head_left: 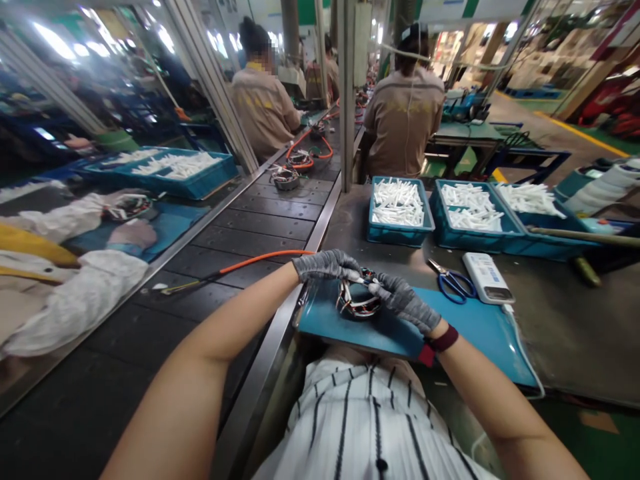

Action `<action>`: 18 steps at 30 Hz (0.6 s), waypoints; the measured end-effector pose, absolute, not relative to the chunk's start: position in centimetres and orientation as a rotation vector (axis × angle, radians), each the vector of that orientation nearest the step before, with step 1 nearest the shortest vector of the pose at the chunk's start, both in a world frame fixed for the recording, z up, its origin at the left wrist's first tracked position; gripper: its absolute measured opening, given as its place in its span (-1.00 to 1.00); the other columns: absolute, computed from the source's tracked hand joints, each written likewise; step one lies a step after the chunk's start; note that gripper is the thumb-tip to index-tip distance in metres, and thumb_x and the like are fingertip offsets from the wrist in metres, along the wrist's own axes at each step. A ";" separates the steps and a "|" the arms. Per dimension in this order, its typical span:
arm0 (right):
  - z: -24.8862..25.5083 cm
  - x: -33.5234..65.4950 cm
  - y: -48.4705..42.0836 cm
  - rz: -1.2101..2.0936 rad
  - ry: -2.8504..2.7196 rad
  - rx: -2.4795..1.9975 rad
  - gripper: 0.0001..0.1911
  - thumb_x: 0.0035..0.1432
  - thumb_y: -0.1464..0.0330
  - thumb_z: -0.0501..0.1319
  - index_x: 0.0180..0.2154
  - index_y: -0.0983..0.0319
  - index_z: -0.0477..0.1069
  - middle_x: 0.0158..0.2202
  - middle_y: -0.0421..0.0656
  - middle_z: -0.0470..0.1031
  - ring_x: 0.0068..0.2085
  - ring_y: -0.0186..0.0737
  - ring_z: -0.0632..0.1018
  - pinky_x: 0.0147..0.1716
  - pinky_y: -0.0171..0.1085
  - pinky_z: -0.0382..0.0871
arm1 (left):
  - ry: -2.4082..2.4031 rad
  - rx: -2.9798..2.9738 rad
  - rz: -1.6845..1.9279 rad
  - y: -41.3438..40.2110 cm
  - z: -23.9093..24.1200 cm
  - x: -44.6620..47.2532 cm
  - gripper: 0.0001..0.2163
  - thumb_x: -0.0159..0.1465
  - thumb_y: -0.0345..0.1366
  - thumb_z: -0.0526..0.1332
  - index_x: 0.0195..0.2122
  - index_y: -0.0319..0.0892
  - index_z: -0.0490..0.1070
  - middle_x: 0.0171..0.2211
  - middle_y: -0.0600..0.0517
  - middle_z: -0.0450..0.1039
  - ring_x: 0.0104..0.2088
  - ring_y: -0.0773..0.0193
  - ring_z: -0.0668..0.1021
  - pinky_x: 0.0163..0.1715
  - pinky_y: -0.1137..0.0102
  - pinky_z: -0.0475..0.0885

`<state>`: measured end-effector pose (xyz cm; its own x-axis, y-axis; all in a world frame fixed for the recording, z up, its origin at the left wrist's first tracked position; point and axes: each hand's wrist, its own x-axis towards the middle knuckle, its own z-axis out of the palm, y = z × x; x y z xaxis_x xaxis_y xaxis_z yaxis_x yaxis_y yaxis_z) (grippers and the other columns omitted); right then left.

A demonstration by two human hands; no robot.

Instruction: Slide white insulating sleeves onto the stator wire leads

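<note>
A ring-shaped motor stator (367, 309) with red, black and white wires lies on a blue mat (327, 313) in front of me. Both hands wear grey gloves and meet over the stator's far rim. My left hand (333, 265) is closed in a pinch on a thin wire end there, with something small and white at the fingertips. My right hand (405, 300) pinches the same wire bundle from the other side. Which strand each hand grips is too small to tell. An orange cable (265, 256) runs from behind my left hand onto the conveyor.
Blue bins (400, 235) of white tubes stand beyond the mat. Blue-handled scissors (455, 283) and a white device (487, 279) with a cable lie at right. The conveyor (240, 233) at left carries more stators (285, 179). Across it, a co-worker's gloved hands (133, 235) handle another stator.
</note>
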<state>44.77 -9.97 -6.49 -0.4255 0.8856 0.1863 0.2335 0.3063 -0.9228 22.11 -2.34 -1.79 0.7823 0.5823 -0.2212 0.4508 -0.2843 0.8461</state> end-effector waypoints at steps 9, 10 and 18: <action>-5.9 44.8 -9.6 1.113 -1.947 -0.924 -0.63 0.33 0.18 0.14 0.04 0.20 0.51 -0.02 -0.09 0.59 -0.03 -0.05 0.58 0.04 -0.06 0.48 | 0.789 2.257 0.077 -2.6 -1.6 21.4 -0.84 0.30 -0.28 0.24 -0.16 -0.21 0.55 -0.29 0.02 0.58 -0.28 0.30 0.54 -0.25 0.50 0.34; -5.7 45.0 -9.7 1.117 -1.935 -0.925 -0.63 0.33 0.18 0.15 0.04 0.20 0.51 -0.02 -0.10 0.59 -0.03 -0.06 0.58 0.03 -0.07 0.49 | 0.770 2.183 0.061 -2.2 -1.8 21.3 -0.83 0.30 -0.29 0.24 -0.16 -0.23 0.54 -0.30 0.03 0.57 -0.28 0.31 0.54 -0.26 0.51 0.34; -6.8 44.0 -9.6 1.043 -1.923 -1.029 -0.65 0.34 0.17 0.13 -0.05 0.25 0.55 -0.13 -0.06 0.62 -0.16 -0.09 0.60 -0.05 -0.07 0.50 | 0.803 2.201 0.041 -2.6 -1.7 22.3 -0.80 0.29 -0.19 0.26 -0.23 -0.23 0.55 -0.35 0.05 0.55 -0.34 0.32 0.51 -0.28 0.49 0.34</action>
<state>43.99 -9.63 -6.80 -0.4322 0.8780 0.2058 0.3063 0.3575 -0.8823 22.28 -2.62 -1.69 0.8001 0.5591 -0.2175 0.5339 -0.4983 0.6832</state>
